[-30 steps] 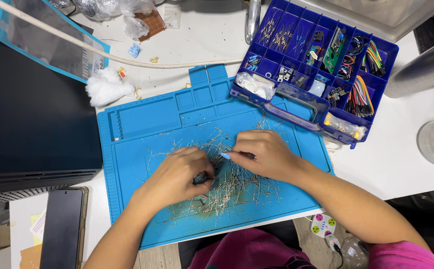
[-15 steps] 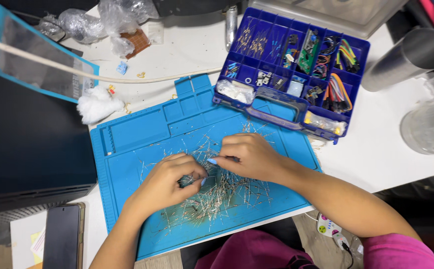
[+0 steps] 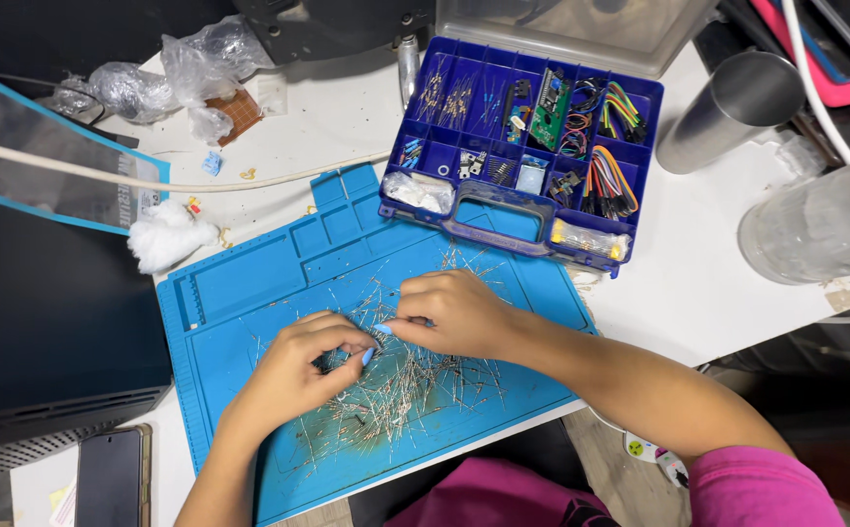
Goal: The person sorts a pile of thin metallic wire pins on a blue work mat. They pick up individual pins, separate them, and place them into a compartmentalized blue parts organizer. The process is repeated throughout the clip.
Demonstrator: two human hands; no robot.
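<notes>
A blue silicone work mat (image 3: pixel 249 283) lies on a white table, and a loose heap of thin wire-legged components (image 3: pixel 405 390) is spread over its near half. My left hand (image 3: pixel 298 366) rests on the heap with its fingers curled around a small bunch of these components. My right hand (image 3: pixel 454 312) is just right of it, fingertips pinched on the same bunch where the two hands meet. Both hands touch the mat.
A blue compartment box (image 3: pixel 527 146) with small electronic parts and coloured wires stands open beyond the mat. A steel cylinder (image 3: pixel 728 112) and a clear jar (image 3: pixel 815 229) stand at right. Crumpled plastic (image 3: pixel 161 78), a white wad (image 3: pixel 166 239), a cable (image 3: pixel 201 183), a phone (image 3: pixel 108 478) lie left.
The view has shifted a little, so the mat and box sit further right and lower. Both hands stay together on the heap, working the same small bunch.
</notes>
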